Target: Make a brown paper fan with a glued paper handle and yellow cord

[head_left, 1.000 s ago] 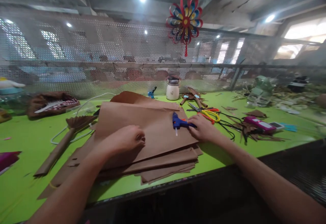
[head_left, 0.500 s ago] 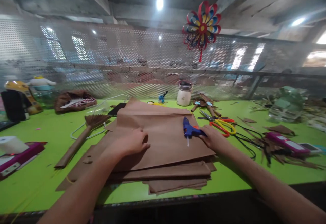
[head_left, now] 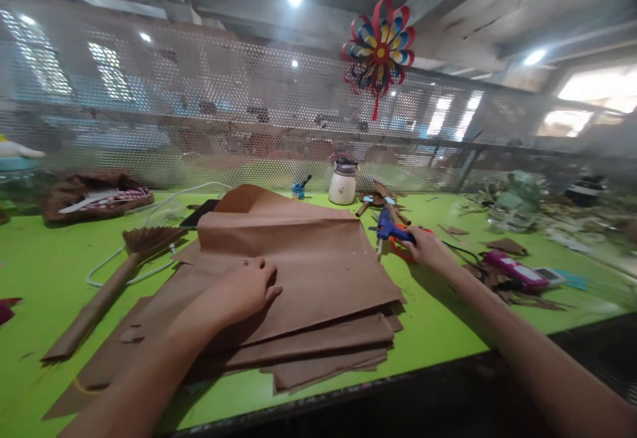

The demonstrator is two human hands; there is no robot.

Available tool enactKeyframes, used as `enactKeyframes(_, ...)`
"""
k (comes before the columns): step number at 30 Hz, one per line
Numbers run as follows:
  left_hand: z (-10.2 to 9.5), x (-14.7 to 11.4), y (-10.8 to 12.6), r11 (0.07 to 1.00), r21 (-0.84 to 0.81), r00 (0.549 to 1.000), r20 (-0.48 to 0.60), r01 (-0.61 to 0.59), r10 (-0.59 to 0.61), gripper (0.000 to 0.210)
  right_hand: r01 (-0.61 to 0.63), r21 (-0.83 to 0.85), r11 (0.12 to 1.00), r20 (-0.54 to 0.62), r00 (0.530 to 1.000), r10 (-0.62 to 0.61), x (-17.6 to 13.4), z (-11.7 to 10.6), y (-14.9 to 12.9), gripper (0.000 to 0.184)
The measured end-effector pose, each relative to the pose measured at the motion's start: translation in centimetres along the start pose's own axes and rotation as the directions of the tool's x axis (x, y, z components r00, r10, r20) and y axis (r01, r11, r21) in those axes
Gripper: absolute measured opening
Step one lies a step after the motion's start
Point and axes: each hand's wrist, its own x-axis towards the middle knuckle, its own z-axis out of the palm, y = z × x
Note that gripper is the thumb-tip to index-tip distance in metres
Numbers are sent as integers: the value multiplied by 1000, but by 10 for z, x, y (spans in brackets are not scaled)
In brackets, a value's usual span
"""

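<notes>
Brown kraft paper sheets [head_left: 303, 272] lie in a stack in front of me, their back edge curling up. My left hand [head_left: 251, 285] rests palm down on the top sheet with its fingers spread, holding nothing. A blue hot glue gun [head_left: 389, 228] is in my right hand [head_left: 425, 247], just past the stack's right edge, its clear glue stick showing below it. Beneath the gun, red-orange scissor handles [head_left: 402, 249] are partly covered. To the left of the stack lies a rolled paper stalk with a pleated fan top [head_left: 112, 285].
Behind the stack stand a white jar [head_left: 343, 182] and a small blue pot [head_left: 298, 190]. A magenta box [head_left: 515, 271] sits among paper scraps at right. A brown bag [head_left: 94, 196] is at back left. A white cable [head_left: 102, 282] loops near the stalk.
My right hand has lifted the glue gun off the paper and carried it right, over the scissors. My left hand stays on the sheet. The view has turned slightly right.
</notes>
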Motion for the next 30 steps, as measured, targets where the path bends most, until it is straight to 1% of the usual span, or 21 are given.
enactKeyframes(4,7,4,-8,999,-25,1000,-12,-24,23,40,85,-22,996,100,992,-82,14,1,11,22)
enactKeyframes(9,2,2,-5,999,-41,1000,5,-13,13,40,211,14,977,178,961,-210,23,-3,19,21)
enactKeyframes(11,-1,0,-4,999,-42,1000,8,-14,14,39,248,27,968,174,953,-249,23,-7,20,23)
enactKeyframes(14,-3,-1,-1,999,-35,1000,2,-4,4,37,285,39,958,114,951,-288,26,-14,9,30)
enactKeyframes(16,-4,-2,1,999,-32,1000,-3,7,-7,37,317,57,947,64,945,-320,33,-18,-8,34)
enactKeyframes(19,-5,-7,10,999,-42,1000,-11,15,-15,37,399,110,910,28,914,-404,54,-16,-49,41)
enactKeyframes(22,-7,-13,19,999,-53,999,-30,13,-14,39,478,166,862,47,870,-491,82,-2,-100,51)
enactKeyframes(24,-7,-17,24,999,-36,999,-53,10,-12,37,510,197,837,92,840,-534,99,10,-130,55)
enactKeyframes(25,-6,-18,26,1000,-20,997,-72,5,-7,36,522,209,827,121,825,-552,106,15,-143,54)
enactKeyframes(26,-5,-18,28,1000,-2,995,-95,-17,16,35,533,220,817,152,809,-568,112,18,-154,48)
enactKeyframes(27,-4,-19,30,999,19,992,-120,-46,48,33,543,226,808,180,792,-583,117,20,-162,39)
enactKeyframes(29,-3,-18,34,992,52,977,-174,-113,120,30,561,227,796,204,771,-603,123,15,-171,20)
enactKeyframes(30,-3,-18,36,988,58,968,-199,-143,152,28,569,222,792,195,770,-608,124,9,-173,19)
